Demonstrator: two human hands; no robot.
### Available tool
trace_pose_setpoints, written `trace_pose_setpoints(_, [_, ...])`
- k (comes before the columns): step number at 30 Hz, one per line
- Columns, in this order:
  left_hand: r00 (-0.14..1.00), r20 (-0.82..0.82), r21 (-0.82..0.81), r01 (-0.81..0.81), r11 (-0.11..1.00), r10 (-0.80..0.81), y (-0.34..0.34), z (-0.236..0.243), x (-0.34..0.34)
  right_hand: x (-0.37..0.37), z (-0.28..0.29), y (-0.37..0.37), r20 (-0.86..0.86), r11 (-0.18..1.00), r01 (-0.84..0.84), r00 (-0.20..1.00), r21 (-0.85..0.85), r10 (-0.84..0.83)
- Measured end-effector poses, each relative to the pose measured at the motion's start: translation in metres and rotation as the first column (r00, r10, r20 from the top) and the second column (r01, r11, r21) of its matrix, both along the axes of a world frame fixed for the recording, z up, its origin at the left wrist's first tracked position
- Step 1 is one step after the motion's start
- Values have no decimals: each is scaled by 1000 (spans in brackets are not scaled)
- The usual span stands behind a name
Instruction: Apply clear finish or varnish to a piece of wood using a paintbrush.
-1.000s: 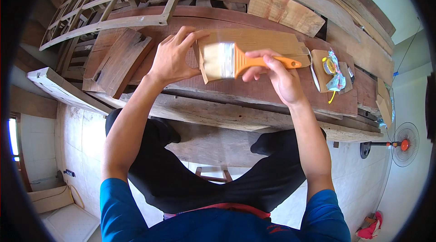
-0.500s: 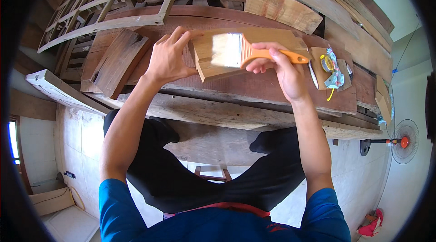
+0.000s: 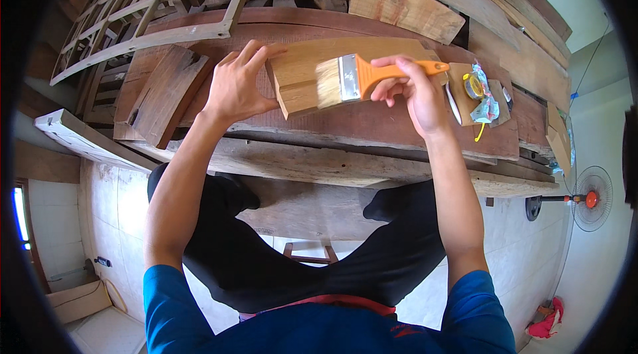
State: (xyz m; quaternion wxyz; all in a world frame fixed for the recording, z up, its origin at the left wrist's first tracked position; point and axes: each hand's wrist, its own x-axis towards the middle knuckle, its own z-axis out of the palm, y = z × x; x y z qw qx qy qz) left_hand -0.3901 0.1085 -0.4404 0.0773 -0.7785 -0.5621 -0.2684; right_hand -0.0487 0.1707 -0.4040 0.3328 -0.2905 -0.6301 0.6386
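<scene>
A paintbrush [image 3: 349, 78] with an orange handle, metal ferrule and pale bristles is pinched in my right hand [image 3: 419, 95]. Its bristles point left, over the front part of a light-brown wooden board [image 3: 302, 55]; whether they touch its face I cannot tell. My left hand [image 3: 238, 85] grips the left end of that board, fingers at its upper corner and thumb by the lower one. The board is held tilted above a broad reddish-brown plank [image 3: 399, 129].
A dark wood piece [image 3: 169, 91] lies left, with a wooden lattice frame [image 3: 149, 5] behind. A yellow tape roll [image 3: 472, 86], patterned cloth [image 3: 487, 107] and white pen-like item [image 3: 452, 103] lie right. A standing fan [image 3: 591, 199] is farther right.
The brush has swung: its bristles now slant lower over the board's near edge, and its handle end is higher. My left hand keeps its grip. The whole view has shifted slightly.
</scene>
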Motion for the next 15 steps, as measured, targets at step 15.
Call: trace_pose_setpoints(15, [999, 38, -54, -14, 998, 16, 1, -4, -1, -20, -9, -16, -101, 991, -104, 989, 84, 112])
